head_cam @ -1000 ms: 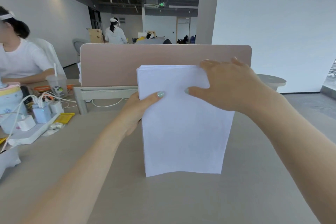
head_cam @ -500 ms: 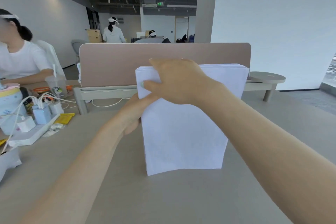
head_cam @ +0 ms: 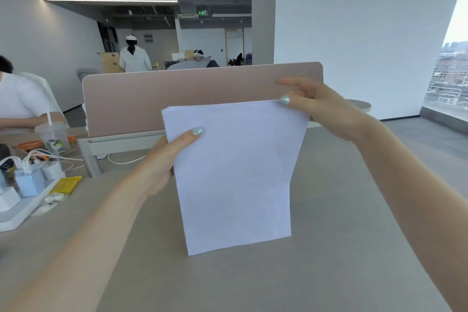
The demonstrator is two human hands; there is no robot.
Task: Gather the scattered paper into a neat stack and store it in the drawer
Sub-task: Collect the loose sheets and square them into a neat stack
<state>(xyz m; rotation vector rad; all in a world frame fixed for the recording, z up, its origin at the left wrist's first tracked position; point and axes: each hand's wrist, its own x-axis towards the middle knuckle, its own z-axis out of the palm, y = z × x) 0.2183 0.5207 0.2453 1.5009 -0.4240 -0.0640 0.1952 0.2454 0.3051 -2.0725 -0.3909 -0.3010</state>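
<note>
While its bottom edge rests on the tabletop (head_cam: 329,273), the paper stack (head_cam: 235,172) stands upright, long axis vertical. Left hand (head_cam: 164,159) grips its left edge; right hand (head_cam: 316,106) pinches the top right corner.

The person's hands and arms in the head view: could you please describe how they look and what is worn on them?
Both forearms are bare, with no sleeves, watch or bracelet in view. The left hand and right hand each show a thumbnail painted in a pale, shimmery mint-green polish. No rings or gloves are visible.
</note>
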